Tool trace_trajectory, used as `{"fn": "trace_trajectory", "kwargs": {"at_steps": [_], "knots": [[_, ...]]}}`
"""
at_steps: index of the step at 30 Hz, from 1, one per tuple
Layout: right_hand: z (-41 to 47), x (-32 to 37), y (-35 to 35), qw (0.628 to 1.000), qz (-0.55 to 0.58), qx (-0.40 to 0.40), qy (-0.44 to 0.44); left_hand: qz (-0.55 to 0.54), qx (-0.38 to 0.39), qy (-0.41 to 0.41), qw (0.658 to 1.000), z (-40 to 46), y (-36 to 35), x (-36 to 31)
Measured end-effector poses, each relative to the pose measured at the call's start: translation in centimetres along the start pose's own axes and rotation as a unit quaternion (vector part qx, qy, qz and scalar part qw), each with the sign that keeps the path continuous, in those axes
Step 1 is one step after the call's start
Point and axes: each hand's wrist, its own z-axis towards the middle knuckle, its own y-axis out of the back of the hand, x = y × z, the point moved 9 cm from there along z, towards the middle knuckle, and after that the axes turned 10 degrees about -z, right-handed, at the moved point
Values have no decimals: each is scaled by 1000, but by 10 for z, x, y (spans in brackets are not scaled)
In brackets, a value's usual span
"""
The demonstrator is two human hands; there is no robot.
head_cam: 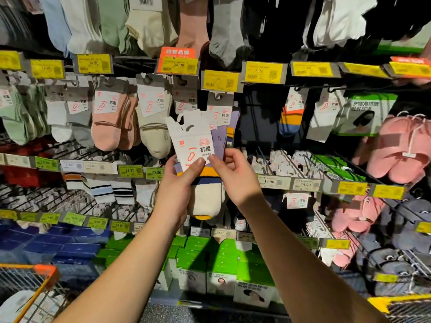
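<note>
Dim shop aisle, wire-hook display wall [28, 197] of hanging socks, yellow price tags [220, 80], one cream, purple and yellow sock pack [207, 199] held before it, left hand [175, 194] gripping its side, right hand [235, 180] fingers [215, 160] pinching its white card label [193, 143], orange-rimmed wire trolley [35, 273] lower left, perhaps a second lower right.

Two hands held up a pack of socks [205, 194] with a white paper card [192, 138] on top. The left hand [175, 194] gripped the pack from the side. The right hand [233, 173] pinched the card's corner. Pink socks [109, 127] hung up and left of the hands.
</note>
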Motion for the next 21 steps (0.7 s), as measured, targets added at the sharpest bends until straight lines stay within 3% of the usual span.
{"fn": "trace_trajectory", "kwargs": {"at_steps": [9,12,21], "knots": [[4,-12,1,999,45,1,-17,92,21,-22,995,-6,-9,-3],[6,-18,1,996,81,10,-26,125,-6,-17,992,-3,-5,-1],[14,-28,2,996,62,51,-48,-30,-32,11,999,4,-1,2]]}}
